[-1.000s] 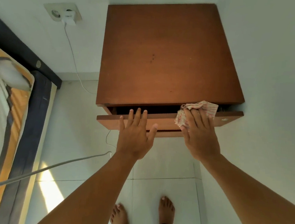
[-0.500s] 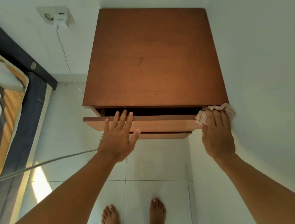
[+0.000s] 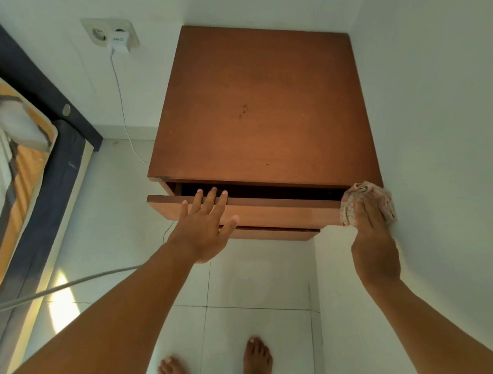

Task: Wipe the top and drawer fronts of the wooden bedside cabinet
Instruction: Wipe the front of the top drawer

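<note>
Wooden bedside cabinet point(image 3: 260, 114) stands in the corner, right side at the wall. Top drawer point(image 3: 281, 216) is pulled partly out; its interior is dark and the contents cannot be determined.

Left hand point(image 3: 203, 227): fingers straight and spread, tips on the drawer front's upper edge, holding nothing. Right hand point(image 3: 373, 241): fingers laid flat, pressing a checked cloth point(image 3: 368, 193) against the drawer's right end.

The cloth appears soft, light and prone to bunching, so it is best kept under a flat palm. The drawer probably slides under pressure and bracing is advisable.
</note>
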